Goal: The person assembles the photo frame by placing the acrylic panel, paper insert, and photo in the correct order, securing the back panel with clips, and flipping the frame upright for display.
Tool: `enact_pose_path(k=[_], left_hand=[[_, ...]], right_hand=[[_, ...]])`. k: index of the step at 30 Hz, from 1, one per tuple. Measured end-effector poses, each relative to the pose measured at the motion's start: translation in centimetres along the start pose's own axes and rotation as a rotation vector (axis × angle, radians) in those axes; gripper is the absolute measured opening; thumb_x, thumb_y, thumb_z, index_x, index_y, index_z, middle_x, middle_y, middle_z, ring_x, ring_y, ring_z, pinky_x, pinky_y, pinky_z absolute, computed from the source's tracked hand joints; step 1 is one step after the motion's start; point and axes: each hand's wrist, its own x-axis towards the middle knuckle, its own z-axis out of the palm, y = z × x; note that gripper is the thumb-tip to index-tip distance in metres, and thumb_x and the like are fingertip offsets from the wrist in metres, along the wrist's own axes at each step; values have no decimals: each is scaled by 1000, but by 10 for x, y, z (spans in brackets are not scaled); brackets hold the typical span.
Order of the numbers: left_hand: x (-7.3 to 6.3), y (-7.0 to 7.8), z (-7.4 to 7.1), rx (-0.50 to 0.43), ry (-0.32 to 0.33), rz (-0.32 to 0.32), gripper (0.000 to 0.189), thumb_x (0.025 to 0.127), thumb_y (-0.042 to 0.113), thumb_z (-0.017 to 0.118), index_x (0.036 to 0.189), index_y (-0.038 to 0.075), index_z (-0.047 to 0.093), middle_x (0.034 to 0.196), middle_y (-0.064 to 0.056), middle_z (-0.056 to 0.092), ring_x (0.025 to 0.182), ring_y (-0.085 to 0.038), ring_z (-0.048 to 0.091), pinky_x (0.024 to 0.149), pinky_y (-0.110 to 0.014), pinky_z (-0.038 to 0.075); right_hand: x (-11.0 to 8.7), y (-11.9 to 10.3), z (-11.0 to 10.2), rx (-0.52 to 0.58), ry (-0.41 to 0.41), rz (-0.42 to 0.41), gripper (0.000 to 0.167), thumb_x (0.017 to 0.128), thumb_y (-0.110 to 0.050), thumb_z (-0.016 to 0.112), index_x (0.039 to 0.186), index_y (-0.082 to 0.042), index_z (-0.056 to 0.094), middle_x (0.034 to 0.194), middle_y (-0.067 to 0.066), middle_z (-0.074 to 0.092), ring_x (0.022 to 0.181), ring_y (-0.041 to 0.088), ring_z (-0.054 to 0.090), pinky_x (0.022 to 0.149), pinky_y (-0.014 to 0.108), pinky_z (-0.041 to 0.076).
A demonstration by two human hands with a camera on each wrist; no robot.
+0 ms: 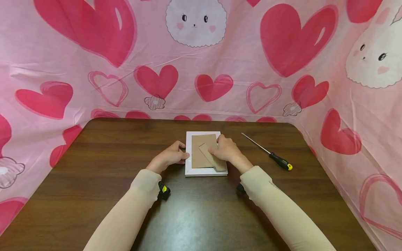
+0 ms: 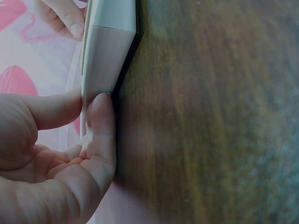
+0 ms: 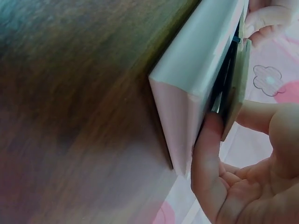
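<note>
A white picture frame (image 1: 204,172) lies face down on the table, its brown backing board (image 1: 199,139) and stand flap (image 1: 205,150) upward. My left hand (image 1: 169,155) grips the frame's left edge. In the left wrist view the thumb is on top and a finger lies along the white side (image 2: 105,60). At the right edge my right hand (image 1: 229,150) pinches the backing board. In the right wrist view this board (image 3: 240,84) stands raised from the frame, with a dark gap beneath and a finger in that gap. The frame's front is hidden.
A screwdriver (image 1: 279,160) with a black and yellow handle lies on the brown wooden table (image 1: 110,146), to the right of the frame. Pink cloth (image 1: 188,57) with hearts hangs behind the table and along its sides.
</note>
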Motion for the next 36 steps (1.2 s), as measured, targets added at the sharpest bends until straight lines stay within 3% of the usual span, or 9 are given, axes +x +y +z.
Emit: enact_pose_path(k=[16,24,31,36], left_hand=[[0,0,0,3,5,19,44,105,8,64,139,-6,40,96,-10,56,89,-19,64,93,-37,59],[-1,-2,0,6,8,13,44,105,8,64,139,-6,40,95,-11,58,87,-20,64,92,-37,59],[-1,-2,1,16,13,14,43,104,8,64,138,-6,42,95,-11,57,86,-20,64,91,-36,60],[0,-4,1,11,12,17,43,104,8,64,138,-6,42,95,-11,58,87,-20,64,91,-35,59]], right_hand=[[2,-3,-3,-33,-17,-1,53,97,-37,74,126,4,54,115,27,68,104,43,67,91,53,56],[1,-5,-3,-91,-43,-6,51,98,-37,72,127,2,55,109,21,69,88,32,68,82,49,56],[0,-8,-3,-105,-37,-2,48,99,-36,71,129,-1,59,115,20,70,97,35,67,89,52,55],[1,-8,-1,-120,-32,-1,45,99,-36,70,127,-3,60,114,19,70,96,35,67,87,53,55]])
